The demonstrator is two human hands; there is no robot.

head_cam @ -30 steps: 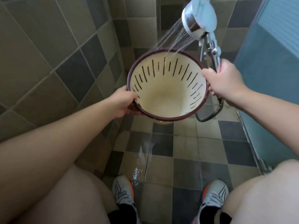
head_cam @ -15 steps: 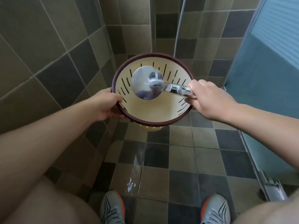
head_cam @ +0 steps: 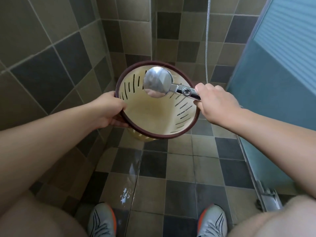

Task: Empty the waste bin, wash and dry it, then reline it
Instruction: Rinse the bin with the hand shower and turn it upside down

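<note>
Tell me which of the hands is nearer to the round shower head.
Right. The right hand grips the handle just beside the shower head; the left hand holds the bin rim at the opposite side.

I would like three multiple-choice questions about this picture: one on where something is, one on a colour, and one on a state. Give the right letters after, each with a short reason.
1. Where is the shower head?
A. over the open mouth of the bin
B. lying on the floor
C. hung on the wall

2. What colour is the rim of the waste bin?
A. bright green
B. dark reddish brown
C. white

3. How is the bin held?
A. it stands alone on the floor
B. both hands carry it
C. the left hand grips its rim

Answers:
1 A: the round head sits above the bin's opening, its handle in the grip of the right hand.
2 B: a dark reddish-brown band circles the cream, slotted wall.
3 C: the left hand's fingers close on the rim at the left side, and the bin is tilted, off the tiled floor.
</note>
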